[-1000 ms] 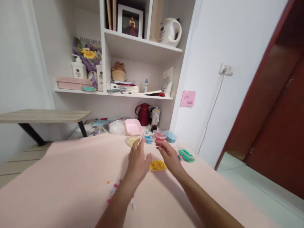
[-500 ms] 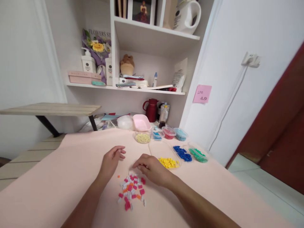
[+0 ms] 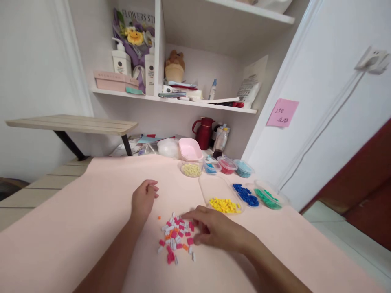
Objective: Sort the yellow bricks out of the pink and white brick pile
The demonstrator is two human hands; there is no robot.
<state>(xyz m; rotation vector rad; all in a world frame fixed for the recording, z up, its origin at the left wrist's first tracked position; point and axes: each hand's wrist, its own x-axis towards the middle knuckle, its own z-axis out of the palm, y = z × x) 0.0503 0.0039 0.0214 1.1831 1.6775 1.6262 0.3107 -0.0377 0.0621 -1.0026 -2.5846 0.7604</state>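
A loose pile of small pink, white and orange building bricks point(image 3: 174, 234) lies on the pink tabletop, with a single orange brick point(image 3: 159, 217) apart from it. My right hand point(image 3: 218, 228) is at the pile's right edge, its index finger stretched over the bricks and its thumb apart. I see nothing held in it. Left of and beyond the pile, my left hand point(image 3: 143, 200) hovers or rests near the table, fingers loosely bent with slight gaps. No brick shows in that hand, though its palm side is hidden.
Right of the pile stand clear tubs of yellow bricks point(image 3: 224, 205), dark blue bricks point(image 3: 245, 195) and green bricks point(image 3: 268, 199). Behind them are a pale yellow tub point(image 3: 191, 170), several lidded tubs, a pink container point(image 3: 190, 149) and a red jug point(image 3: 205, 133). A wooden stand point(image 3: 73, 124) is at left.
My right hand has moved from the pile's far end toward me, to its right edge, and its fingers have spread. The left hand's fingers have drawn closer together. The view has tilted down.
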